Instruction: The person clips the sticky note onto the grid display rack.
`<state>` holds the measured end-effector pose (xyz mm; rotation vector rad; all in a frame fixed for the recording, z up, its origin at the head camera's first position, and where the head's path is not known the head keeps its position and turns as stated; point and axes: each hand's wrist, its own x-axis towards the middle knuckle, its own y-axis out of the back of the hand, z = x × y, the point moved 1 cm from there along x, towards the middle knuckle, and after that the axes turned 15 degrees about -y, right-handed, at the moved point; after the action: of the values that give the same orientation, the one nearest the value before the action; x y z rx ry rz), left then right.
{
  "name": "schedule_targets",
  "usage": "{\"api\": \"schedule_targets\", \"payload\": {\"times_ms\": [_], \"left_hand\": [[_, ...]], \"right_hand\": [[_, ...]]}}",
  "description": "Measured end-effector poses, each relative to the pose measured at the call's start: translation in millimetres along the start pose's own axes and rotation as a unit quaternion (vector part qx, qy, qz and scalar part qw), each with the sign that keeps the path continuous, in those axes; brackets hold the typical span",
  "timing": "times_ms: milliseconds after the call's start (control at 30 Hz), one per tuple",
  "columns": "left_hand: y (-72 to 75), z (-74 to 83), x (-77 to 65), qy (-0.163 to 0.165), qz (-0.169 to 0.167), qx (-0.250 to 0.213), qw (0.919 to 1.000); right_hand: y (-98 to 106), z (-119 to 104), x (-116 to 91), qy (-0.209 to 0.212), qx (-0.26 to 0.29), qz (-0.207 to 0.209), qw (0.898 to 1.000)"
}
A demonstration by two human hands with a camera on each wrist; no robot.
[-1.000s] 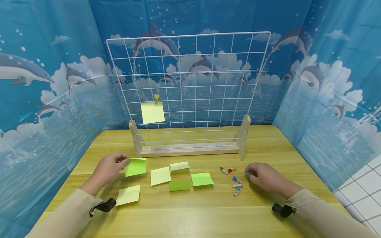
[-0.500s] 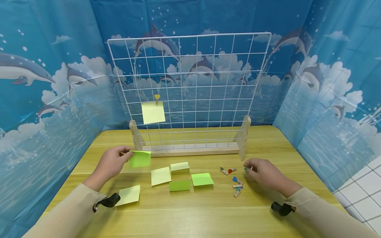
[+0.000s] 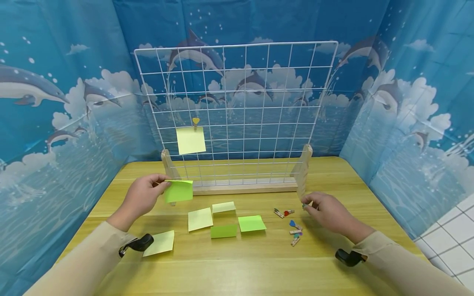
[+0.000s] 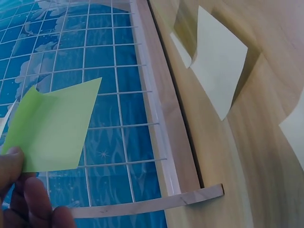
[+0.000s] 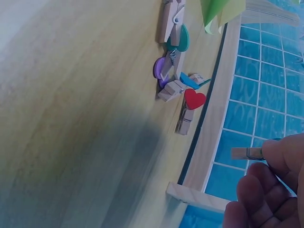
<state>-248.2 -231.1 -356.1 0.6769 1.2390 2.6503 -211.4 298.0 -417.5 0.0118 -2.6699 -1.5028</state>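
Observation:
My left hand (image 3: 146, 193) pinches a green sticky note (image 3: 179, 191) by its left edge, above the table in front of the rack's left foot. In the left wrist view that note (image 4: 59, 128) overlaps the wire grid. On the right, my right hand (image 3: 327, 211) holds a small wooden clothespin (image 5: 247, 153) between thumb and fingers, its teal end mostly hidden. A white wire grid (image 3: 243, 107) stands on a wooden base (image 3: 240, 188). One pale yellow note (image 3: 191, 140) hangs on it, under a clothespin with a yellow heart (image 3: 196, 121).
Several notes lie on the table, among them a pale yellow note (image 3: 200, 219), a bright green note (image 3: 252, 223) and another pale note (image 3: 161, 242) under the left wrist. Loose clothespins, one with a red heart (image 5: 194, 99), lie left of my right hand. Dolphin-print curtains (image 3: 66, 123) surround the table.
My left hand has lifted the green note up and to the right, closer to the grid. The right hand has risen slightly with its clothespin. Other notes and clothespins stay put.

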Motion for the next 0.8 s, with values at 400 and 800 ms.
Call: {"api": "schedule_targets", "payload": {"times_ms": [400,800], "left_hand": [[4.9,11.2,6.3,-0.015,0.008,-0.012,0.9998],[13.2,25.6,18.7,-0.033,0.013,-0.021,0.9991]], "right_hand": [[0,-4,1,-0.006,0.0,0.008,1.0],[1,-4,1,-0.001,0.005,0.002,1.0]]}}
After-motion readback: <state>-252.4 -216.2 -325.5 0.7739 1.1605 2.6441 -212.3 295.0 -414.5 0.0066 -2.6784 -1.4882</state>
